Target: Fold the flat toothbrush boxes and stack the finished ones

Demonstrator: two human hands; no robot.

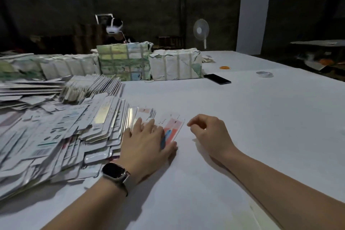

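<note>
While our left hand [147, 141] lay flat, fingers nearly straight, pressing a pink-printed flat box [172, 129] to the white table [242, 117] just beside the heap of flat boxes [61, 136], our right hand [209, 132] hovered nearby, fingers loosely curled, holding nothing. We judged it best to slide one blank clear before creasing it. How many blanks lay under our palm we could not tell; blur hid the print.
</note>
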